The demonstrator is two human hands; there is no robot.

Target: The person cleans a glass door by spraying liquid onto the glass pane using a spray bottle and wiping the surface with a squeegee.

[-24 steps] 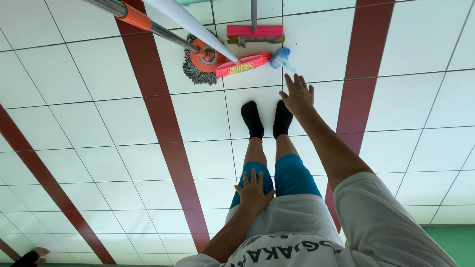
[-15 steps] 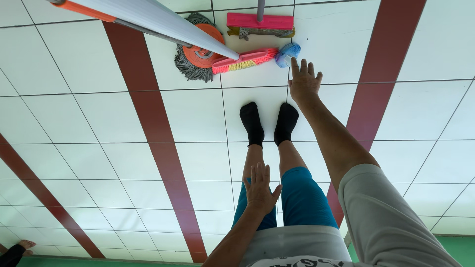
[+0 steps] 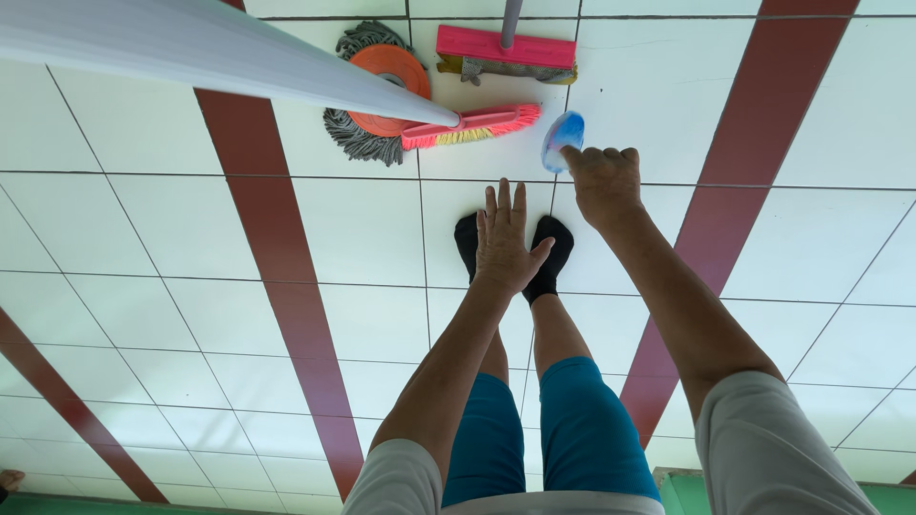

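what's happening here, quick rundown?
A person stands on a white tiled floor with red stripes, bent forward with both arms out. The right hand closes on a small blue brush lying on the floor. The left hand is open and empty, above the feet in black socks. Just ahead lie a round mop, a pink broom and a pink squeegee.

Perhaps a home's tiled floor, with mop and broom lying about.

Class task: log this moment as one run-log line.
right hand: grip on blue brush | left hand: open, empty, above feet | nearby: pink broom, round mop
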